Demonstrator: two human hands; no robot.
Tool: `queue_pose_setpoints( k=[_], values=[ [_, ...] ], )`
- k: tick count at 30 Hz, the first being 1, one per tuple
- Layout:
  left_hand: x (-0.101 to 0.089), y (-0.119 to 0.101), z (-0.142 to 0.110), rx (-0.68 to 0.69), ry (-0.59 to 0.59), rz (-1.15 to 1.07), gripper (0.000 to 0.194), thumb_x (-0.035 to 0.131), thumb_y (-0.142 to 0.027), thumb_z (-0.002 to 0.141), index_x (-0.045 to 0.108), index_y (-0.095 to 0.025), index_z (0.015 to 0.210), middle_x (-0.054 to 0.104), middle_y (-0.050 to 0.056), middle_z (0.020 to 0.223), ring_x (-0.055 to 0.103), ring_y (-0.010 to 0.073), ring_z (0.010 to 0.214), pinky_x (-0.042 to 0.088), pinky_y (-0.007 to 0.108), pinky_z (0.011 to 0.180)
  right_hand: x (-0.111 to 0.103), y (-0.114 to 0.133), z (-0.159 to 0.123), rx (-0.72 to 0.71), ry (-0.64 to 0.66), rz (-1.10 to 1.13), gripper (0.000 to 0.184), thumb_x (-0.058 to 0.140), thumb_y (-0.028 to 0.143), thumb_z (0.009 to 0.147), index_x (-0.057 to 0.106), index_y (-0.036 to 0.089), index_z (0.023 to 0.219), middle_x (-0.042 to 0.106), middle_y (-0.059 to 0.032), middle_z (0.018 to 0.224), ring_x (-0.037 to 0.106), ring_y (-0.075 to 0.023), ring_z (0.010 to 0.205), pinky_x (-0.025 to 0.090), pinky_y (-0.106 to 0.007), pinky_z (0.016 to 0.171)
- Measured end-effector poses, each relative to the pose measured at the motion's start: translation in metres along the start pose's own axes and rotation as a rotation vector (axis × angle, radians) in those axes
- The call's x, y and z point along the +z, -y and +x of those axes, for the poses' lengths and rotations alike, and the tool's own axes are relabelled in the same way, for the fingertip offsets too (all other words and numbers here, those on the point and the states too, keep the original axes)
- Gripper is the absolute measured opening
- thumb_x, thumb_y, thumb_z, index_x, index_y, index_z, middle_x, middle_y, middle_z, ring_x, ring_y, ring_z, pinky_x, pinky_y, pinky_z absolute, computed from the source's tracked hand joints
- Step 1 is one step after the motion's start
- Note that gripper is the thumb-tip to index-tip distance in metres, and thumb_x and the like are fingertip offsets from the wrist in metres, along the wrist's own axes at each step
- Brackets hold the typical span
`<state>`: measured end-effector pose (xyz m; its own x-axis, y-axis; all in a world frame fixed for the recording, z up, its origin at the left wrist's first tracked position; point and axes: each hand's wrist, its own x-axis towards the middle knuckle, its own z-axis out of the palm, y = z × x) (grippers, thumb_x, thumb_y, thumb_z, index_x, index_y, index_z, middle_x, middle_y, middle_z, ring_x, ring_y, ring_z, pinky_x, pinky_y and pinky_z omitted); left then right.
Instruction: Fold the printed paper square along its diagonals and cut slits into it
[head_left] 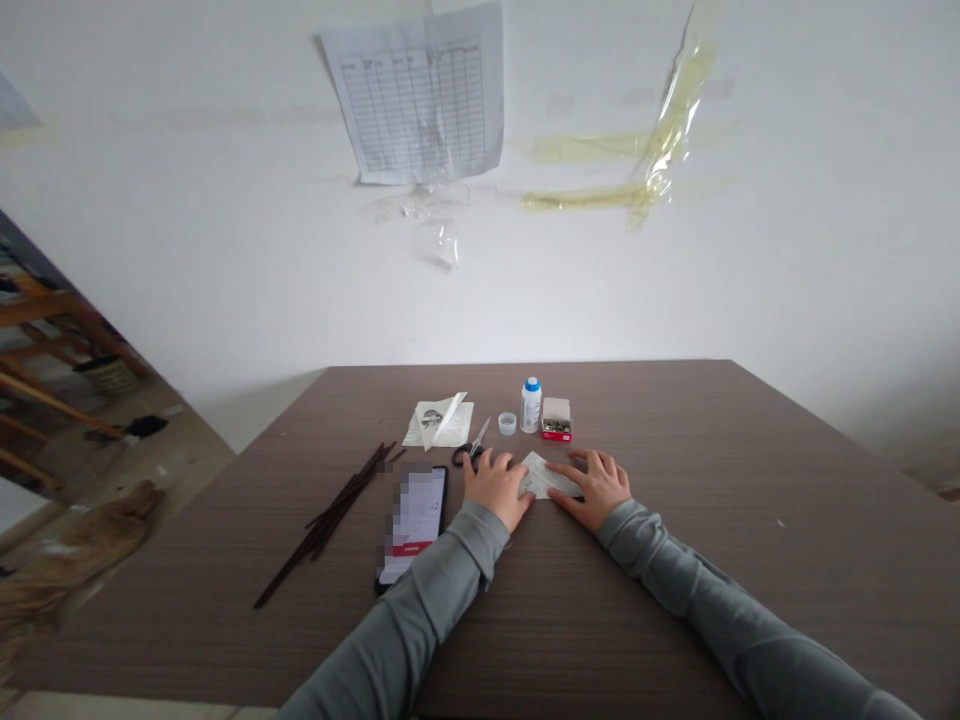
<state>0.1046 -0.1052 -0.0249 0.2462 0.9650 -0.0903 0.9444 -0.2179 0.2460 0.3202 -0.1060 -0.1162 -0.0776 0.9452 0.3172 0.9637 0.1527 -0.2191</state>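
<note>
A white paper slip (pixel 550 475) lies folded on the table between the 2 hands, its ends just under the fingertips on either side. Neither hand closes on it: the left hand (pixel 496 488) and the right hand (pixel 594 488) both lie palm down with the fingers spread, apart from each other, pressing rather than pinching.

Just beyond the left hand sit black-handled scissors (pixel 469 452), blades pointing away. Farther ahead of the grip stand a small clear cap (pixel 507 423), a white bottle with a blue lid (pixel 531 403), and an open red-and-white box of metal fasteners (pixel 556 422). Beyond the left hand's outer side lie printed paper sheets (pixel 442 424); nearer, beside the left sleeve (pixel 465 560), a smartphone (pixel 412 522) lies lit, and past it a bundle of thin dark sticks (pixel 337 515).

With only flat pressure on it, the slip could slide if either hand drags sideways, and its fold may spring up once the hands lift. A careless forward reach might catch the open box and spill the fasteners, knock the light cap away, or snag the scissors. The left sleeve could also nudge the phone.
</note>
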Motion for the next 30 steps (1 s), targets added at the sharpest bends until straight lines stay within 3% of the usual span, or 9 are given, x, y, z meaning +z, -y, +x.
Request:
queue_pose_setpoints(
  k=[8,18,30],
  values=[
    [0.005,-0.003,0.006,-0.085,-0.031,-0.054,0.044,0.099,-0.036,0.113,0.096,-0.038,0.157,0.072,0.010,0.194,0.059,0.0460,0.186,0.032,0.082,0.163,-0.002,0.010,0.008,0.061,0.063,0.015,0.047,0.094,0.052,0.109,0.096,0.049,0.156,0.082,-0.0101,0.169,0.070,-0.0473,0.165,0.058,-0.068,0.141],
    [0.003,0.002,0.010,-0.049,-0.022,-0.064,0.042,0.102,-0.035,0.109,0.095,-0.036,0.151,0.066,0.011,0.200,0.050,0.0487,0.192,0.026,0.088,0.162,-0.013,0.015,0.011,0.108,0.135,0.022,0.051,0.092,0.052,0.108,0.094,0.052,0.159,0.080,-0.0081,0.176,0.067,-0.0453,0.171,0.054,-0.071,0.146],
    [-0.012,0.010,0.006,-0.062,0.039,-0.037,0.044,0.100,-0.030,0.108,0.094,-0.037,0.151,0.058,0.008,0.207,0.043,0.0506,0.196,0.024,0.091,0.161,-0.032,-0.021,0.019,0.139,0.219,0.066,0.049,0.095,0.048,0.105,0.097,0.055,0.153,0.078,-0.0057,0.182,0.062,-0.0482,0.179,0.056,-0.072,0.144]
  ],
)
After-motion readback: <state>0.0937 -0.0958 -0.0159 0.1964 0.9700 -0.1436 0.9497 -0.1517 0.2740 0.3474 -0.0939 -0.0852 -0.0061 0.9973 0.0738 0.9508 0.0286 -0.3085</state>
